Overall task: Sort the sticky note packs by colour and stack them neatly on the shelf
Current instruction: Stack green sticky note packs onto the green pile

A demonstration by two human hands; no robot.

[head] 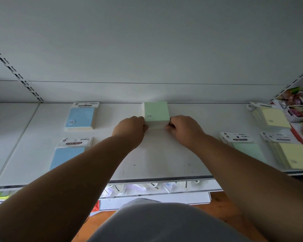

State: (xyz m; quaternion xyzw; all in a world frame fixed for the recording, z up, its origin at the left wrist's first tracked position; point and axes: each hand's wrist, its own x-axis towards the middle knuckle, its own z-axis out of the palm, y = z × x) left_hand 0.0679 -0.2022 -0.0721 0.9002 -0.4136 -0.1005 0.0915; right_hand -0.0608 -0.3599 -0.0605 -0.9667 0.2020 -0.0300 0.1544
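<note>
A stack of green sticky note packs (157, 111) stands at the back middle of the white shelf (161, 154), against the rear wall. My left hand (131, 127) presses its left front corner and my right hand (183, 127) presses its right front corner, so both hands grip the stack. Two blue stacks lie on the left: one at the back (80, 117), one nearer the front (68, 156). On the right lie a green pack (247, 147), a front yellow stack (290, 154) and a back yellow stack (271, 117).
A white basket with colourful packets (297, 109) stands beyond the shelf's right end. Slotted uprights (16, 72) run up the back wall. A lower shelf with bagged goods (147, 188) shows under the front edge. The floor is wooden.
</note>
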